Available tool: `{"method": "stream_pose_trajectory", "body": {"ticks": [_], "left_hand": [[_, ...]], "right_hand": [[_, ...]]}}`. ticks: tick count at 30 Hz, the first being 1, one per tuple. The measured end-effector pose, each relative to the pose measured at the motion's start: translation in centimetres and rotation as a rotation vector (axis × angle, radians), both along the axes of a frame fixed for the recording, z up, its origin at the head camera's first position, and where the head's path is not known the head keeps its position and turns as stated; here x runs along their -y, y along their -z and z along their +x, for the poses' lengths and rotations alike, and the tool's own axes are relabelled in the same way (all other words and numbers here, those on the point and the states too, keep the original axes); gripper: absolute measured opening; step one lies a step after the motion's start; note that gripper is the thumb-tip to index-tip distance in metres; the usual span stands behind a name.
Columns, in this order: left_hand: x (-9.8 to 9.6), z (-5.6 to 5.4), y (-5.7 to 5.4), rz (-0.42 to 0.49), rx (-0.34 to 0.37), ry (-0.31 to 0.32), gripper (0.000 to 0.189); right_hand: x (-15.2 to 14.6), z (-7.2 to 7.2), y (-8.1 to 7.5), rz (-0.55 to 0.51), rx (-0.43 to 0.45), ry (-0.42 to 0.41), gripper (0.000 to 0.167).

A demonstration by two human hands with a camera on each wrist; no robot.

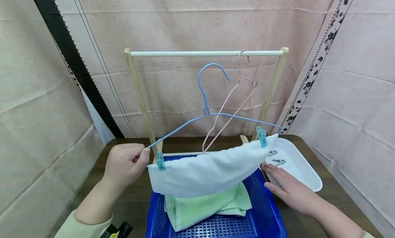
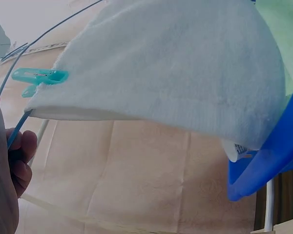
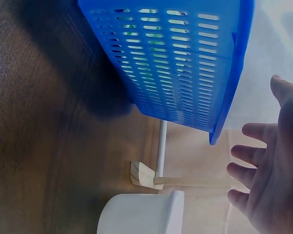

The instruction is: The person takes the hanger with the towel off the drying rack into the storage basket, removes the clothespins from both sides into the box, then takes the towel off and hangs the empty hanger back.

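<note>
My left hand (image 1: 126,162) grips the left end of a blue clothes hanger (image 1: 185,123), holding it up in front of the rack. A white cloth (image 1: 213,169) hangs along the hanger's lower part, with a teal clothespin (image 1: 160,161) at its left end and another teal clothespin (image 1: 261,137) at its right end. My right hand (image 1: 290,188) is beside the cloth's right end with its fingers extended, holding nothing. In the right wrist view its fingers (image 3: 254,156) are spread apart. Below the white cloth, a folded green cloth (image 1: 210,207) lies in a blue basket (image 1: 274,217).
A drying rack with a pale top bar (image 1: 185,54) stands behind the basket. From that bar hangs a pink hanger (image 1: 228,97). At the right, a white tray (image 1: 303,166) on the wooden table (image 1: 129,203) holds small clothespins (image 1: 279,161). Curtains surround the table.
</note>
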State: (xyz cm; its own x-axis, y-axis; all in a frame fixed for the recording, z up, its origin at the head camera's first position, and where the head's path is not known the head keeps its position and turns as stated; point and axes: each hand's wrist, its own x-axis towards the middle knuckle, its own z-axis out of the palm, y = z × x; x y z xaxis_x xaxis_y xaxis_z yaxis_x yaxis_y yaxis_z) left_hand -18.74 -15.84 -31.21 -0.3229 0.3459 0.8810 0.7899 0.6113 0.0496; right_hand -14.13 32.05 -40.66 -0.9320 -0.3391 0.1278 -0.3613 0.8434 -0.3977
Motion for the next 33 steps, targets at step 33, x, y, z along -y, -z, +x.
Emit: {"method": "stream_pose_trajectory", "body": {"ticks": [33], "left_hand": [[0.0, 0.3, 1.0, -0.027, 0.047, 0.016, 0.036]], "right_hand": [[2.9, 0.1, -7.2, -0.379, -0.436, 0.128, 0.034]]}}
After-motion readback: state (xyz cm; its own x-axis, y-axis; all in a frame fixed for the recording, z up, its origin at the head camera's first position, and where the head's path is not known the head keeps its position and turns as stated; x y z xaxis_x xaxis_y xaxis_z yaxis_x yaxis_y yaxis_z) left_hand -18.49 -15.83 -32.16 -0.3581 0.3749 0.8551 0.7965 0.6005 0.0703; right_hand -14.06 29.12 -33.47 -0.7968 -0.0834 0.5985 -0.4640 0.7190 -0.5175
